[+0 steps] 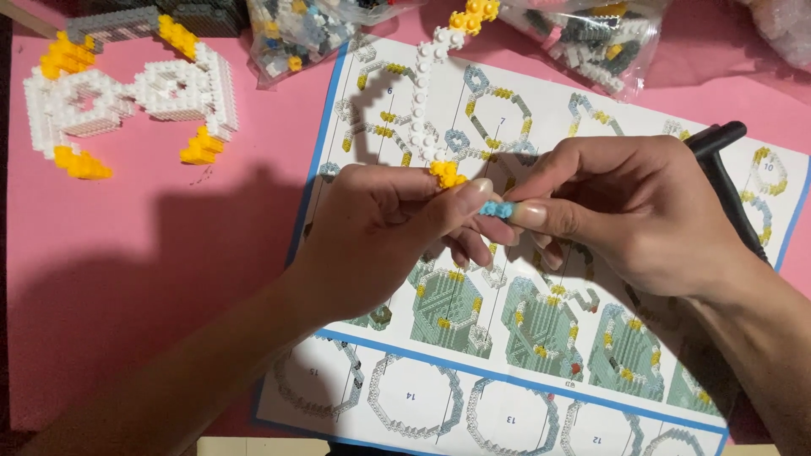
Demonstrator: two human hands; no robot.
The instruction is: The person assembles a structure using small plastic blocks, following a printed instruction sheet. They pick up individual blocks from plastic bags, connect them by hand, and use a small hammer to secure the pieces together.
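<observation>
My left hand [380, 228] pinches a long white strip of small building blocks [420, 93] with yellow blocks at both ends; it rises from my fingers toward the top of the view. My right hand [625, 211] holds a tiny light-blue block [497, 209] between thumb and forefinger, touching the left thumb tip just below the strip's lower yellow end [446, 174]. Both hands hover over a printed instruction sheet [541, 355] showing ring-shaped build steps.
A white and yellow block assembly [127, 105] lies at the upper left on the pink surface [127, 253]. Clear bags of loose blocks [591, 38] sit along the top edge. A black pen-like tool [722, 169] rests on the sheet behind my right hand.
</observation>
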